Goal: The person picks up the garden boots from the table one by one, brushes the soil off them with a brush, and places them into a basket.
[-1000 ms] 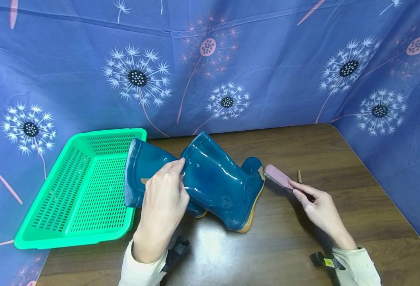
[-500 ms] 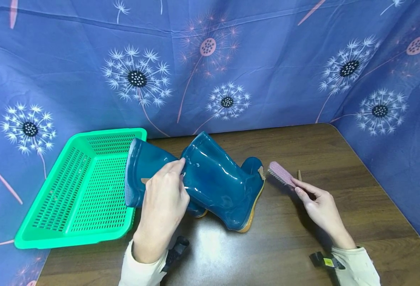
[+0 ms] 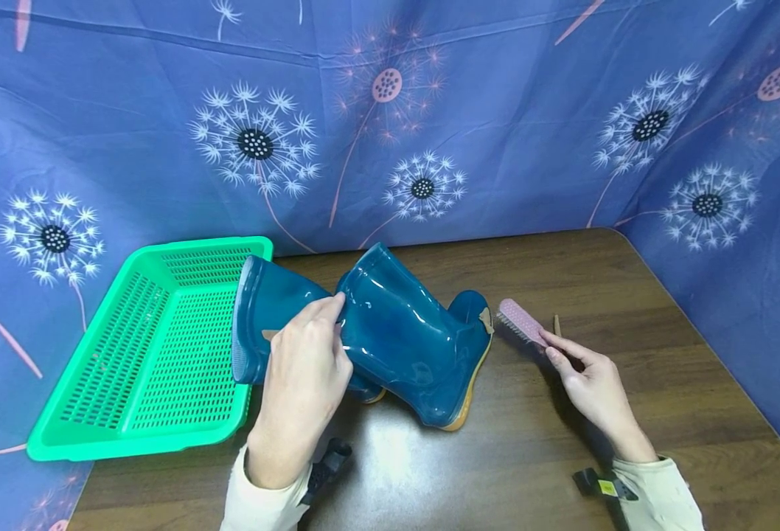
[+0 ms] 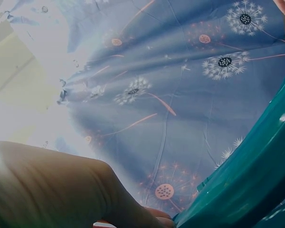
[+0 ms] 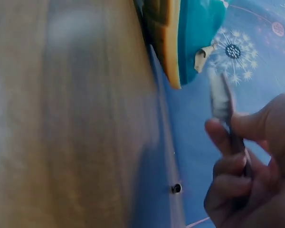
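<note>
In the head view, a glossy teal rubber boot (image 3: 410,339) with a yellow sole leans across a second teal rubber boot (image 3: 264,295). My left hand (image 3: 307,361) grips the upper boot's shaft near its top rim. A torn-looking brown patch (image 3: 486,319) clings to that boot's foot by the sole. To the right, my right hand (image 3: 596,387) holds a pink dotted brush (image 3: 521,320) by its handle, bristles towards the boot but apart from it. The right wrist view shows fingers wrapped around the brush (image 5: 222,97), with the boot's foot (image 5: 199,33) above.
A green perforated plastic basket (image 3: 144,451) stands left of the boots, close to the lower boot's opening. A small brown stick-like piece (image 3: 557,327) is on the wooden table (image 3: 496,472) beyond my right hand. Blue dandelion-print cloth (image 3: 496,147) hangs behind and to the right.
The brush head has moved slightly right, away from the patched boot, and its bristles have tilted further into view. My left hand and both boots have stayed where they were.
</note>
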Demonstrator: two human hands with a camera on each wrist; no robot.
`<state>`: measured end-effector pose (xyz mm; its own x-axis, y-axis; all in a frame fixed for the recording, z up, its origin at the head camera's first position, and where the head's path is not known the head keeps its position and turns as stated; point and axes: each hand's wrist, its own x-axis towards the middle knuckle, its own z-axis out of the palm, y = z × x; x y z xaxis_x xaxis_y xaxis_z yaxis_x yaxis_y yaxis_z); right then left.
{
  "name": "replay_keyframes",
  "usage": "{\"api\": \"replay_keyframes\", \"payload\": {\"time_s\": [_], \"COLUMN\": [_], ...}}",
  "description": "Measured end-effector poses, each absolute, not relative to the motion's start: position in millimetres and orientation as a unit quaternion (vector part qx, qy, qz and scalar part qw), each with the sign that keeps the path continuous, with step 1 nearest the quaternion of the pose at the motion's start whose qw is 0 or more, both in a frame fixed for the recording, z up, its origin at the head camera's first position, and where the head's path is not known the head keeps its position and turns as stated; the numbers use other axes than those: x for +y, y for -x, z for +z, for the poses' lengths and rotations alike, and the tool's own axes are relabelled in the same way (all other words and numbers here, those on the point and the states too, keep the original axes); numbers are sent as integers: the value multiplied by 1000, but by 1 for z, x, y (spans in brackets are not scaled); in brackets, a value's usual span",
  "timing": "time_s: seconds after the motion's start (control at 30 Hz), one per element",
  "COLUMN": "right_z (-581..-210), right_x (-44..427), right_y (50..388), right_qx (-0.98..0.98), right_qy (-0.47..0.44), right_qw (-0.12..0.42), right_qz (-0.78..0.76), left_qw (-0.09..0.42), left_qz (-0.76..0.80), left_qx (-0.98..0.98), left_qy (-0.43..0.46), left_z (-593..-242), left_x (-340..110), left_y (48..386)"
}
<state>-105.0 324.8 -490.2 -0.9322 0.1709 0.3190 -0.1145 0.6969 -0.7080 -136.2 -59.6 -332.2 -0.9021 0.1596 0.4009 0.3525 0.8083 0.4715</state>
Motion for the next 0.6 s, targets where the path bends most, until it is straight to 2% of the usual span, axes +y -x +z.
{"api": "replay_keyframes", "payload": {"time_s": [0.2, 0.43, 0.6], "right_z": [-488, -490, -490], "right_x": [325, 324, 323], "right_y": [104, 106, 105], "right_qx": [-899, -897, -894], "right_qy": [-29, 21, -16], "right_qw": [144, 187, 157], "right_qz": [413, 399, 420], "left_qw": [174, 172, 168], "left_qz": [-277, -275, -272], "left_qx": [-935, -936, -937], "left_qy": [135, 138, 139], "left_z": [-332, -332, -332], "left_x": [-59, -58, -58], "left_y": [136, 136, 136]}}
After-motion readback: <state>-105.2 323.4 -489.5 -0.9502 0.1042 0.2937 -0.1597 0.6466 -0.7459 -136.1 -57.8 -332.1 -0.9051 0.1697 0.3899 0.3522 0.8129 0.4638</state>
